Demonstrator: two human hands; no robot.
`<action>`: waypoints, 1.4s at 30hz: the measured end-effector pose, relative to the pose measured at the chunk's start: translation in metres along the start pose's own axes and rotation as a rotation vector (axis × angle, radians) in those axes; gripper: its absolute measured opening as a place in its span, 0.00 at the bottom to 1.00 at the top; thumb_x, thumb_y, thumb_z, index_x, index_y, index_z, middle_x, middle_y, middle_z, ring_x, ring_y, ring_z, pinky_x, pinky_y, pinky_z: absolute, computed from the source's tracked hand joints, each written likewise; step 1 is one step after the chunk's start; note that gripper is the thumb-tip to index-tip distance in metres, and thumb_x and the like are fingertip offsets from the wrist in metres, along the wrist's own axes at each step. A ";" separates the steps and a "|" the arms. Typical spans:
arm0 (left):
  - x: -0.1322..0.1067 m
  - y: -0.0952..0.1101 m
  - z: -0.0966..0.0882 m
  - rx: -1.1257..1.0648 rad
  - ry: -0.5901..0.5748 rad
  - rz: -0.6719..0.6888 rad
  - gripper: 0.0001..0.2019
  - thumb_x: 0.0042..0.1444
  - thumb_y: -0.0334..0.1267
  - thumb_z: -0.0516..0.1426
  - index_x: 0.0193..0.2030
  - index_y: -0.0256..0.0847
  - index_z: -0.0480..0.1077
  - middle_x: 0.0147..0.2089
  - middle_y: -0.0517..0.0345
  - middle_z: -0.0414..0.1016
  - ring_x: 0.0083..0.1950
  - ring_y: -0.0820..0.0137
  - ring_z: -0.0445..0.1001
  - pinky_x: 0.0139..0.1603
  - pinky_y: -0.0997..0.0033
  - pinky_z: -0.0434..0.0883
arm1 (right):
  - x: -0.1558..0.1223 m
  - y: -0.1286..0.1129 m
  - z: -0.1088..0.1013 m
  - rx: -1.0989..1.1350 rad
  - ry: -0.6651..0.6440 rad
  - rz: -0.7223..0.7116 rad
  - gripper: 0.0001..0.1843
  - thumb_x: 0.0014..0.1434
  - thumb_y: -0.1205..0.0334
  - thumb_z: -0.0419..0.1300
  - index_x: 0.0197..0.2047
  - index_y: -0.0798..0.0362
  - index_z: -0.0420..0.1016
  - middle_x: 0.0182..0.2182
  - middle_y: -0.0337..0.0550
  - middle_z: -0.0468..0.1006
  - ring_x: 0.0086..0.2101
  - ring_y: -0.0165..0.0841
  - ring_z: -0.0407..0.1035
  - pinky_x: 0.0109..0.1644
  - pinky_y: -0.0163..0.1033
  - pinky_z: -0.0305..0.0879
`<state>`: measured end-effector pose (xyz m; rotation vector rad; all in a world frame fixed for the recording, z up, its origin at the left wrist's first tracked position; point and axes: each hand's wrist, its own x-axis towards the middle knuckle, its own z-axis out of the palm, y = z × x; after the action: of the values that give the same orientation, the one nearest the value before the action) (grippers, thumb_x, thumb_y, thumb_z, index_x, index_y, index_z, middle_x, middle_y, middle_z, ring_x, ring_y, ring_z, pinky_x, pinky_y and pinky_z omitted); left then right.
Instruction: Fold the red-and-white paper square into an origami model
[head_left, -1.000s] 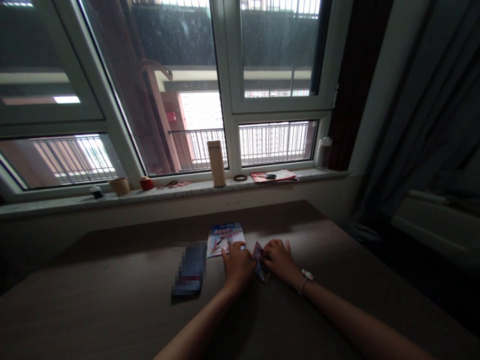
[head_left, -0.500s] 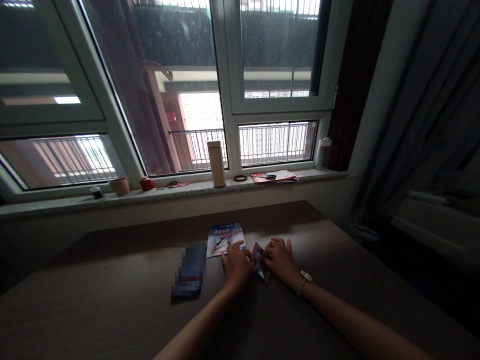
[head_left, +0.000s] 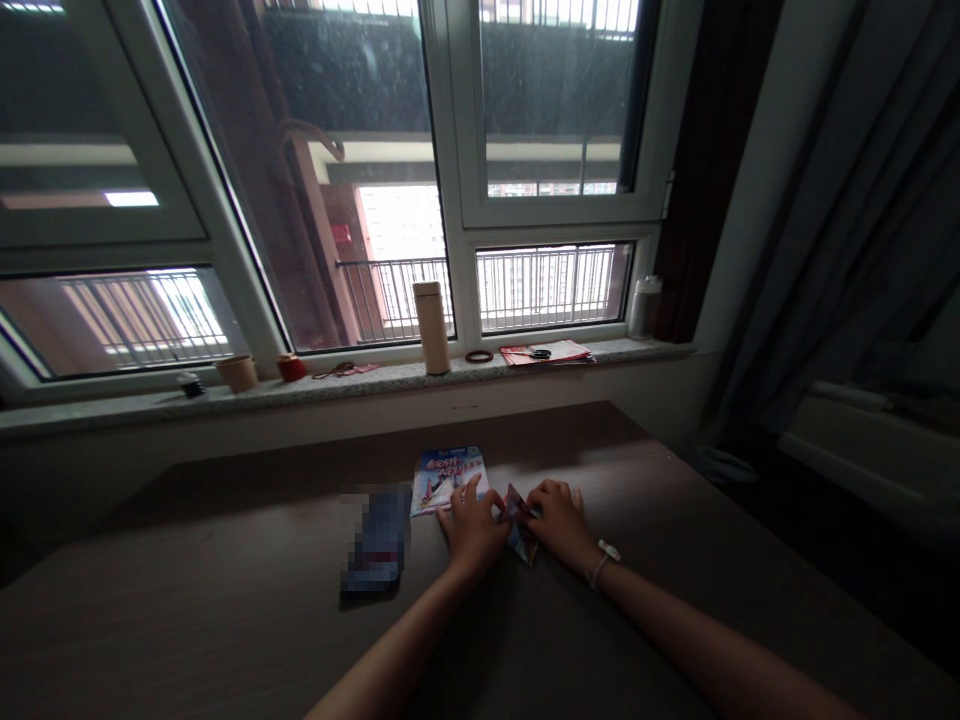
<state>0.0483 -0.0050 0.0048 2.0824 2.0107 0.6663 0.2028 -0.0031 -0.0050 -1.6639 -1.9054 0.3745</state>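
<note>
A small folded piece of coloured paper [head_left: 519,528] lies on the dark wooden table [head_left: 225,620], between my two hands. My left hand [head_left: 471,522] presses on its left side with fingers bent and the tips spread a little. My right hand [head_left: 559,520], with a pale band on the wrist, pinches the paper's right edge with curled fingers. A blue printed leaflet [head_left: 444,476] lies flat just beyond my left hand.
A dark blurred flat object [head_left: 375,540] lies to the left of my hands. On the stone windowsill [head_left: 112,405] stand a tall beige flask [head_left: 433,327], a small cup [head_left: 238,373], a red pot [head_left: 291,368], red papers with scissors [head_left: 544,352] and a white bottle [head_left: 643,305]. A dark curtain [head_left: 847,220] hangs at the right.
Both hands have shifted slightly on the folded paper, and my left index finger has lifted and stretched forward. The paper stays in the same place.
</note>
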 end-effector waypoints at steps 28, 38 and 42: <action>-0.008 -0.005 -0.002 -0.018 0.038 0.079 0.08 0.51 0.39 0.61 0.39 0.48 0.77 0.66 0.56 0.65 0.69 0.51 0.54 0.66 0.33 0.42 | -0.001 0.003 -0.002 -0.037 -0.006 -0.061 0.05 0.55 0.60 0.61 0.34 0.49 0.77 0.42 0.42 0.74 0.49 0.39 0.62 0.63 0.50 0.44; -0.008 -0.006 0.003 -0.021 0.068 0.084 0.04 0.53 0.38 0.60 0.35 0.48 0.78 0.66 0.58 0.66 0.68 0.50 0.55 0.66 0.33 0.44 | -0.003 -0.001 -0.006 -0.097 0.032 -0.135 0.08 0.57 0.57 0.62 0.30 0.49 0.79 0.40 0.42 0.74 0.49 0.40 0.63 0.67 0.56 0.38; -0.008 -0.003 0.001 -0.017 0.056 0.074 0.05 0.52 0.37 0.60 0.36 0.47 0.78 0.66 0.56 0.66 0.69 0.51 0.54 0.67 0.35 0.44 | -0.002 -0.002 -0.006 -0.141 0.024 -0.155 0.05 0.55 0.58 0.62 0.31 0.49 0.78 0.40 0.42 0.74 0.50 0.40 0.62 0.67 0.57 0.35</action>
<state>0.0465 -0.0123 0.0010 2.1608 1.9574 0.7605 0.2050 -0.0068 0.0005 -1.5865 -2.0674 0.1610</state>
